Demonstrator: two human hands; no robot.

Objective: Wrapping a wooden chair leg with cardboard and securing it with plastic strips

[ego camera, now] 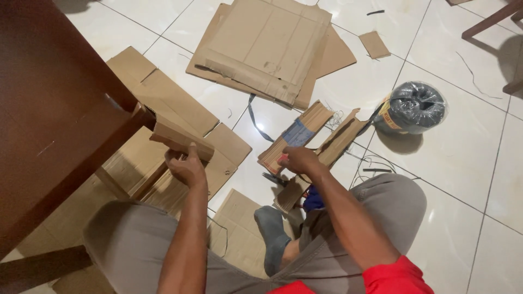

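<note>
**Two hands, two cardboard pieces**

Head view: The left hand point(187, 166) is closed around a folded cardboard strip point(180, 139), left of the middle, by the brown wooden table point(49, 103). The right hand point(298, 159) grips a bundle of cardboard strips point(297, 133) in the middle. A grey roll of string point(414, 107) sits on the white tile floor point(463, 179), upper right.

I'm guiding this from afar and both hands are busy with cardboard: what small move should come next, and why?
Probably bring the folded cardboard strip in the left hand across to the cardboard bundle that the right hand presses on the tiled floor. The strip is lifted clear of the flat sheets, and the bundle already holds similar pieces side by side.
</note>
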